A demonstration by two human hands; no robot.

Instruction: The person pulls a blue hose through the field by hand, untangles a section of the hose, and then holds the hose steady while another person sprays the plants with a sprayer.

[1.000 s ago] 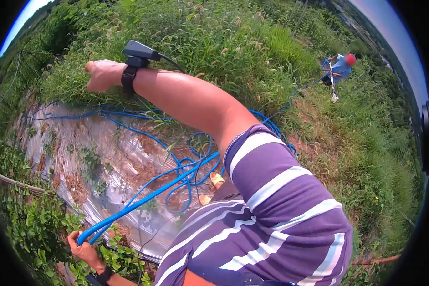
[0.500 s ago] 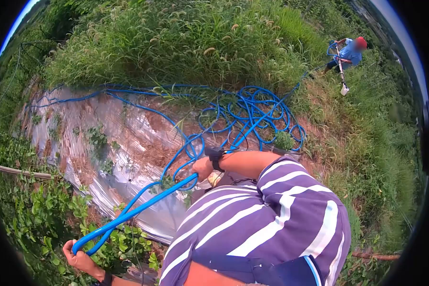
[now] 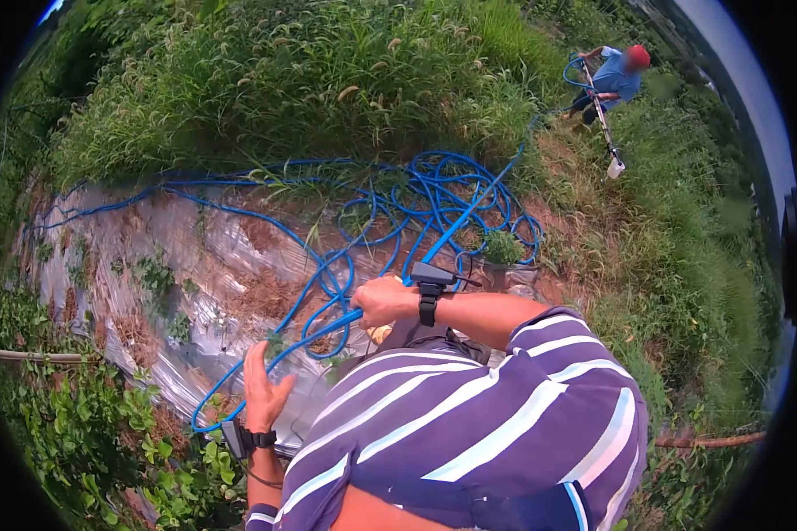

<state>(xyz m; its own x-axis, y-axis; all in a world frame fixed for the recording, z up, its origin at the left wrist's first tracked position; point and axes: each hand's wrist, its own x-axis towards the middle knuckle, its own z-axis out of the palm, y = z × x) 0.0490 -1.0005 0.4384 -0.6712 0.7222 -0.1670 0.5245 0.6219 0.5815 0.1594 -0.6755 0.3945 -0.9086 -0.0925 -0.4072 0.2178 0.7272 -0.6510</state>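
Observation:
My right hand (image 3: pixel 383 301) is closed around a blue hose (image 3: pixel 460 226) in front of my body. From that fist the hose stretches up and right through a tangled pile of loops on the ground. My left hand (image 3: pixel 264 388) is raised with its fingers stretched out, and nothing is in its palm. Just beside and partly behind it hangs a bend of the same hose. Each wrist carries a black strap with a small dark device, the right device (image 3: pixel 432 273) showing plainly.
Silvery plastic mulch (image 3: pixel 230 239) with dry straw covers the slope. Tall grass (image 3: pixel 328 97) rises behind it, and leafy plants (image 3: pixel 62 425) grow at lower left. Farther up right, another person (image 3: pixel 618 75) in a red cap holds a long pole (image 3: pixel 601 115) and some hose.
My left hand has let go of the hose and moved up and right towards my body. The bend it held has fallen back. My right hand remains closed on the hose.

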